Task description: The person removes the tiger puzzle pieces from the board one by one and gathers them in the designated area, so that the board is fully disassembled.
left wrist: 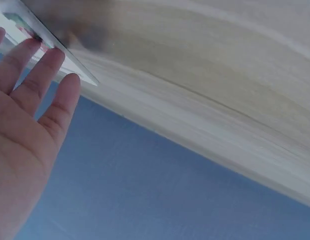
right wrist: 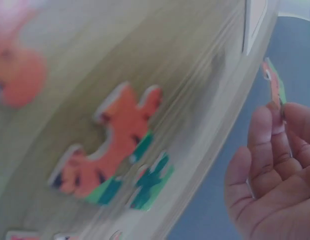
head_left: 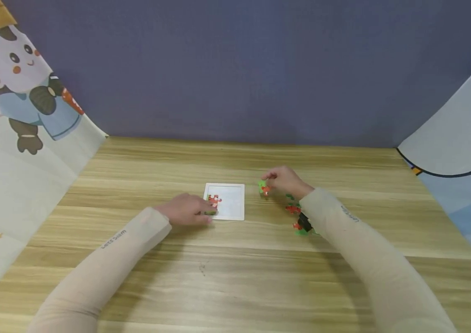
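Note:
A white square puzzle tray [head_left: 233, 200] lies on the table, with an orange puzzle piece [head_left: 214, 200] and some green inside its left side. My left hand [head_left: 186, 210] rests over the tray's left edge, fingertips at the pieces; in the left wrist view its fingers look nearly straight. To the right of the tray, my right hand [head_left: 286, 181] pinches a green and orange puzzle piece [right wrist: 274, 85] between thumb and fingers, lifted off the table. Beneath the right forearm lie several loose pieces, among them an orange striped piece [right wrist: 115, 145] and a small green piece [right wrist: 152, 184].
A black object [head_left: 304, 222] sits among the loose pieces, partly hidden by the right sleeve. The wood-grain table [head_left: 227, 286] meets a blue-grey panel [head_left: 235, 83] at the back. Cartoon-printed sheets [head_left: 23, 92] stand on both sides.

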Demonstrator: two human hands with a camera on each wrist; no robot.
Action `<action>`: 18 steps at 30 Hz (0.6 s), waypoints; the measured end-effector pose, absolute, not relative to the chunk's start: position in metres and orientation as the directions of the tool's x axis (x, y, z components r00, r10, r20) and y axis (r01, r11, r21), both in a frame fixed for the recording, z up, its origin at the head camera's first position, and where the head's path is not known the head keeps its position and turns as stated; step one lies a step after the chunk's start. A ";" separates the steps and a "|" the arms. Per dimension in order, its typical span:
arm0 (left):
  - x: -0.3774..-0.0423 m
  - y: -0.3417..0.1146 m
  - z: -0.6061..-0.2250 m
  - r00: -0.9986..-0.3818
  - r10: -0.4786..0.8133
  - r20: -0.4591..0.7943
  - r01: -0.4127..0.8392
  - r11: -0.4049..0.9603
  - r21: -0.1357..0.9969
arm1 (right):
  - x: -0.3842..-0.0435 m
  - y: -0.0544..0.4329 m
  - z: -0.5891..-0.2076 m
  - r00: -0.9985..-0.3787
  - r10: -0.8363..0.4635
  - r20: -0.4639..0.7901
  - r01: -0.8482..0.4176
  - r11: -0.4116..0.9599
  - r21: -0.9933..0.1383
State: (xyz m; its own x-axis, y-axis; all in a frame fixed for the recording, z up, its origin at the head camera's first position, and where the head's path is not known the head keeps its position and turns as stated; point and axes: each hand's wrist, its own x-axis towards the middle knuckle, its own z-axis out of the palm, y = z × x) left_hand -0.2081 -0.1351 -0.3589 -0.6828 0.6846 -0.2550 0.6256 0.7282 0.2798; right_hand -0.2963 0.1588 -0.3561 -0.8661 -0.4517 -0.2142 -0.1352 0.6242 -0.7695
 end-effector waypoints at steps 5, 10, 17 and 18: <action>-0.214 -0.138 -0.359 -0.716 0.664 -0.215 0.596 0.742 0.305 | -0.298 0.169 -0.360 -0.867 -0.458 -0.197 -0.173 0.646 -0.744; -0.224 -0.138 -0.363 -0.759 0.615 -0.213 0.561 0.784 0.264 | -0.299 0.184 -0.362 -0.870 -0.462 -0.170 -0.204 0.652 -0.730; -0.236 -0.137 -0.365 -0.793 0.528 -0.304 0.467 0.847 0.254 | -0.297 0.205 -0.356 -0.877 -0.443 -0.185 -0.179 0.659 -0.730; -0.237 -0.138 -0.365 -0.793 0.524 -0.311 0.463 0.850 0.253 | -0.296 0.208 -0.355 -0.880 -0.438 -0.184 -0.176 0.660 -0.730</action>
State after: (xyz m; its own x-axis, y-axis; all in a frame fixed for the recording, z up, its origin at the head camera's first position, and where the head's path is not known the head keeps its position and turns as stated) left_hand -0.2368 -0.1376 -0.3648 -0.7927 0.5244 -0.3109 0.4630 0.8496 0.2526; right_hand -0.2961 0.2077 -0.3549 -0.8797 -0.4383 -0.1843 -0.1758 0.6600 -0.7304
